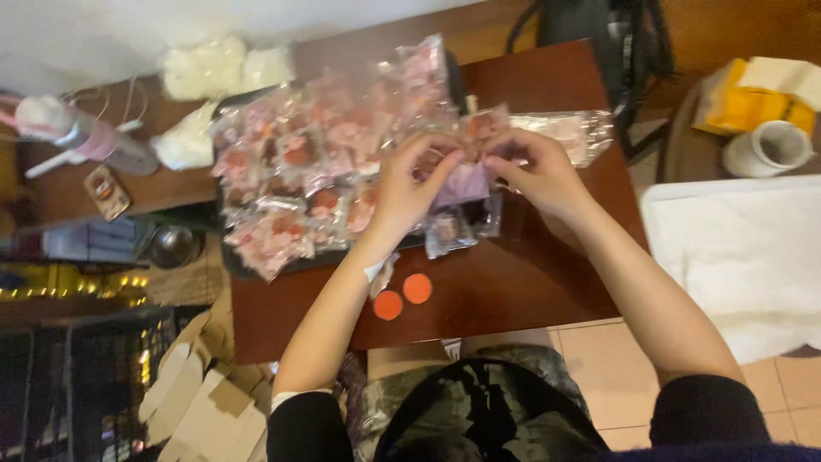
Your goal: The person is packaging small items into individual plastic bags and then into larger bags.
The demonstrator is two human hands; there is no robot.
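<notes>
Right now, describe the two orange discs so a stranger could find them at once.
Start at the dark wooden table. Near its front edge, just below the left hand and its wrist, lie two orange discs, side by side. They are flat, plain and unwrapped, unlike the pink packets in clear wrappers heaped behind them.

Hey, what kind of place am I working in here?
Probably a home packing spot: a small wooden table on tiled floor, a pile of clear-wrapped packets, and flat cardboard boxes beside it.
</notes>
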